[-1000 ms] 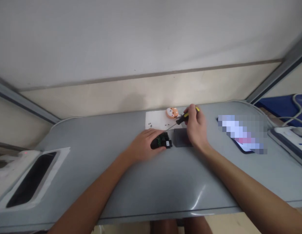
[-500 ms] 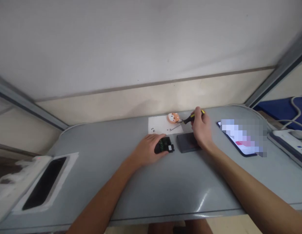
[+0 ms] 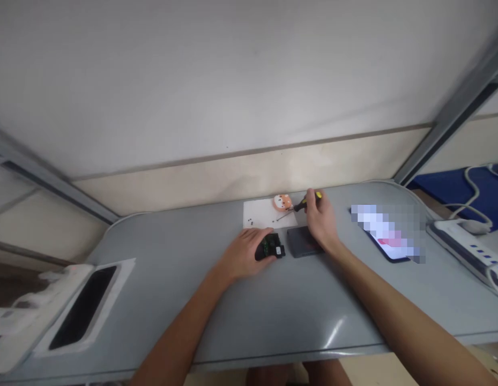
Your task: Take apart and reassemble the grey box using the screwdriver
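My left hand (image 3: 249, 252) is closed around the left side of a small black device with a green circuit board (image 3: 269, 246), which rests on the grey table. In my right hand (image 3: 321, 220) is a screwdriver (image 3: 305, 203) with a black and yellow handle. Its thin shaft slants down to the left, the tip at a tiny screw on a sheet of white paper (image 3: 259, 209). Several more tiny screws (image 3: 250, 221) lie on the paper's left part. A dark flat box-like piece (image 3: 300, 242) lies below my right hand, partly covered by it.
An orange and white animal-faced case (image 3: 281, 202) sits at the paper's back edge. To the right are a phone with a lit screen (image 3: 387, 241) and a white power strip (image 3: 466, 249). A dark phone (image 3: 83, 308) lies on white paper at left. A wall closes off the back.
The camera view has shifted slightly. The screwdriver tip stays near the same small screw on the paper, and my left hand keeps its hold on the black device.
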Demonstrator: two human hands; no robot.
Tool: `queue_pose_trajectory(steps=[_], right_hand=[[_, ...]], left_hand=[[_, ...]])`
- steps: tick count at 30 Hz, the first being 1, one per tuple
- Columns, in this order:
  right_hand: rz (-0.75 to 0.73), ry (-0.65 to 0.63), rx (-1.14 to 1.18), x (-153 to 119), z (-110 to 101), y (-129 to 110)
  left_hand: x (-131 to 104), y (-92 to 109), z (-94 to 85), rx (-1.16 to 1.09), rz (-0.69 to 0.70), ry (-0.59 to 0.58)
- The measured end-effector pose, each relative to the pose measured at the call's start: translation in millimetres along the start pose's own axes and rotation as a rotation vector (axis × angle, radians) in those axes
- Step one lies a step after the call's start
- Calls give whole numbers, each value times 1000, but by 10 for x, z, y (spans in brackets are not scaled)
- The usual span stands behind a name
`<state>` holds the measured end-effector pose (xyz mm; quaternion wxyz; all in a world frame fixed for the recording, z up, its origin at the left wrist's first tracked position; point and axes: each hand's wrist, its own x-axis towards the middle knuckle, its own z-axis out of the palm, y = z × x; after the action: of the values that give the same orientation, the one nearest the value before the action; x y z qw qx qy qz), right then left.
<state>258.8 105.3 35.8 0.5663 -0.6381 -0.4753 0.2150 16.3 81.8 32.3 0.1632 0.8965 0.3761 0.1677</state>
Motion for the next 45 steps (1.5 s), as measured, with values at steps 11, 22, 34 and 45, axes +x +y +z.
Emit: queue_pose_trajectory(steps=[11,22,34,45], right_hand=[[59,114,166,27,-66,-74],[78,177,241,-9,-88,-149],[-71,129,176,-163,-67,-234],[-192,162,161,-206,-45,-238]], left_hand=[[230,75,-195,-86,49,182],[117,136,6,-74,20,9],[138,108,10,-60,56,24],[152,118,-21,-77,16,-9]])
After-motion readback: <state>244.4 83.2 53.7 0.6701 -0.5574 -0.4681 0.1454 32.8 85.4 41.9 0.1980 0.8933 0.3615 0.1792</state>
